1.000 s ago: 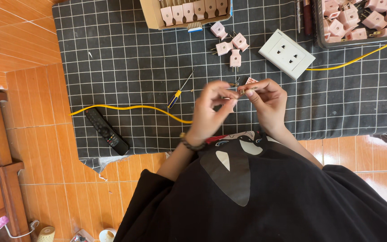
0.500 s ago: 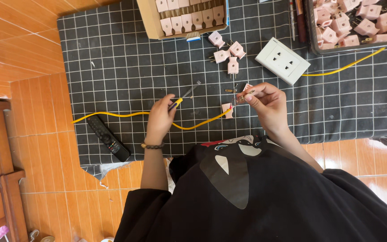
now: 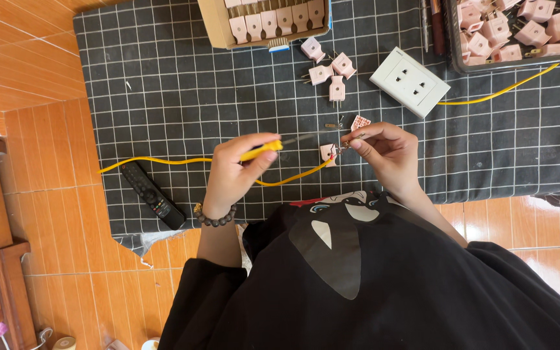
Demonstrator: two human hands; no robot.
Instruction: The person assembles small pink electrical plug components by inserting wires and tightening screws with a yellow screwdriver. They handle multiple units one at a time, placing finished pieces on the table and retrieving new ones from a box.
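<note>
Two hands wiring a small pink plug over a gridded mat.

The left hand (image 3: 238,165) is clamped on a yellow-handled screwdriver (image 3: 264,150); the right hand (image 3: 384,152), apart from it, pinches tiny metal parts beside the pink plug half (image 3: 328,153) at the end of the yellow cable (image 3: 163,161). These look light, stiff and easily dropped, best held by the edges. Loose plugs (image 3: 332,71), a white socket (image 3: 409,81) and screws (image 3: 332,125) lie farther off; a remote (image 3: 152,194) lies left.

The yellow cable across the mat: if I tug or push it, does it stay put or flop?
The yellow cable lies in loose curves on the mat, so it probably flexes rather than pushes stiffly. One end runs to the plug half by the right hand, so a tug would likely drag that light piece.
</note>
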